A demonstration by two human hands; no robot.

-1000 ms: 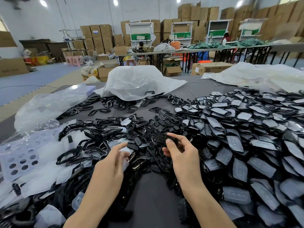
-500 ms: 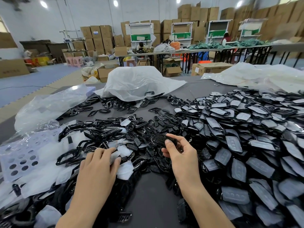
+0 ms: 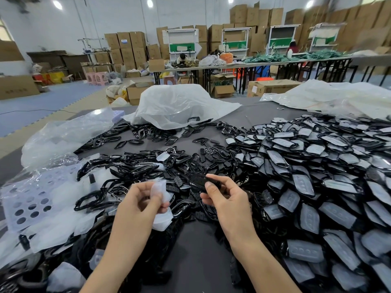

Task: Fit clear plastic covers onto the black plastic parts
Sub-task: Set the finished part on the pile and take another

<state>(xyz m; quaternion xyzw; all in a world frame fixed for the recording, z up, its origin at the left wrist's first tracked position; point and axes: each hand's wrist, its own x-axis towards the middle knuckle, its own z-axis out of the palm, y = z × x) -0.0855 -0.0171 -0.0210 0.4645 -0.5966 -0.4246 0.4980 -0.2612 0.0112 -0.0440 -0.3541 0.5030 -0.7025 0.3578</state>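
Forearms extended, the left hand [image 3: 143, 200] and right hand [image 3: 227, 200] hover close together, fingers pinched against thumbs.

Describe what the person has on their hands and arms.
Nothing is worn: the left hand and right hand are bare, with no gloves, rings or watch visible. Both forearms are uncovered down to the frame's lower edge; no sleeve shows.

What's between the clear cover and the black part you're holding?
Head view: the clear cover and black part are apart; only loose black pieces lying below show in the gap.
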